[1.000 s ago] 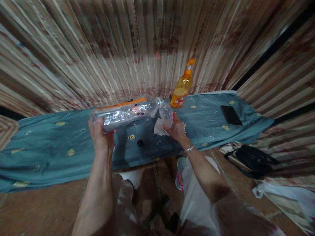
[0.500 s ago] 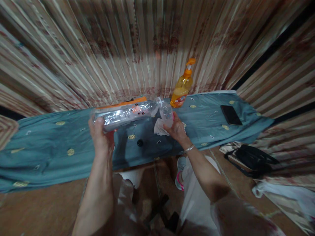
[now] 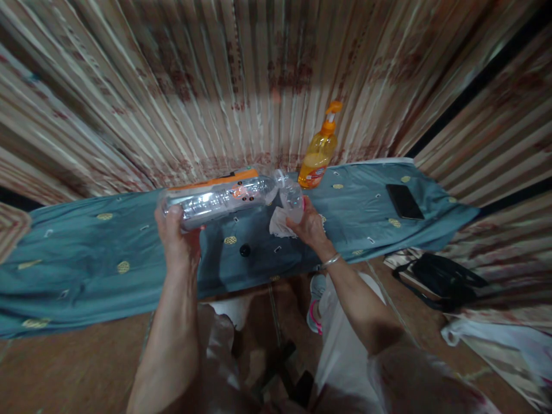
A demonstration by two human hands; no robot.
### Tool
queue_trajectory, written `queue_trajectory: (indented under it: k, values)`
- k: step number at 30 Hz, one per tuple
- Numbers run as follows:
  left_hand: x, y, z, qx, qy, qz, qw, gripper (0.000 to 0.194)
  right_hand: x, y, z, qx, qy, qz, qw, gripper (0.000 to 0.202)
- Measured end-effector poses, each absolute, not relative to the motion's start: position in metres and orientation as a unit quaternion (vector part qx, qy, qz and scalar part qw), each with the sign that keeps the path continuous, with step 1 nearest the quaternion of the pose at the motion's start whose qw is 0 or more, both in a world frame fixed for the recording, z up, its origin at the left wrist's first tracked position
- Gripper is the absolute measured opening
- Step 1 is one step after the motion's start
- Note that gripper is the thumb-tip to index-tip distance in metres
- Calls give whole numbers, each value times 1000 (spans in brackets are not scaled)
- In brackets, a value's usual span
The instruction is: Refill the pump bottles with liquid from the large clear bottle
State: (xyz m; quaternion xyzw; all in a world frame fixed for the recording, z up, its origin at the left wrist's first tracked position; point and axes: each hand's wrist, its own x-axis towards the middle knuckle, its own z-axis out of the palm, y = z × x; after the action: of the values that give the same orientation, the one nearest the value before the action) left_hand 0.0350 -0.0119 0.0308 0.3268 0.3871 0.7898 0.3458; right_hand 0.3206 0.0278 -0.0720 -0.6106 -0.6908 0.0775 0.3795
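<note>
My left hand (image 3: 179,236) is wrapped round the base of a large clear plastic bottle (image 3: 215,201) with an orange-and-white label, lying nearly level in the air, its neck to the right. My right hand (image 3: 311,225) grips a small clear bottle (image 3: 291,198), tilted so that its top meets the neck of the large one. Whether liquid is flowing between them I cannot tell. Under the small bottle a pale crumpled cloth (image 3: 280,224) lies on the table. A small black cap (image 3: 245,250) rests on the tablecloth, in front of the large bottle.
A pump bottle of orange-yellow liquid (image 3: 318,158) stands at the back, right of the two bottles. A black phone (image 3: 404,201) lies on the teal tablecloth (image 3: 142,247) farther right. Pleated curtains (image 3: 194,86) hang behind. A black bag (image 3: 446,276) is at the lower right.
Both hands and both bottles hold almost the same place. The view has shifted very slightly.
</note>
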Motion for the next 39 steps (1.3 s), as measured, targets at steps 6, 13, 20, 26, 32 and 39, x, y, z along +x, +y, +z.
queue_trajectory:
  k: [6, 13, 20, 26, 32, 39]
  values:
    - [35, -11, 31, 329, 387, 790, 342, 60, 321, 28, -73, -607, -694, 80, 380, 73]
    - [36, -12, 30, 326, 383, 792, 347, 56, 321, 29, -75, -604, -692, 81, 387, 74]
    - [36, -11, 30, 326, 382, 792, 347, 56, 321, 28, -73, -605, -693, 85, 382, 73]
    - [36, -11, 30, 324, 385, 790, 350, 60, 321, 29, -74, -613, -686, 85, 384, 78]
    - [36, -13, 31, 324, 389, 785, 357, 61, 320, 29, -77, -613, -681, 83, 392, 82]
    - [37, -12, 31, 322, 389, 785, 360, 63, 321, 29, -75, -625, -678, 88, 377, 83]
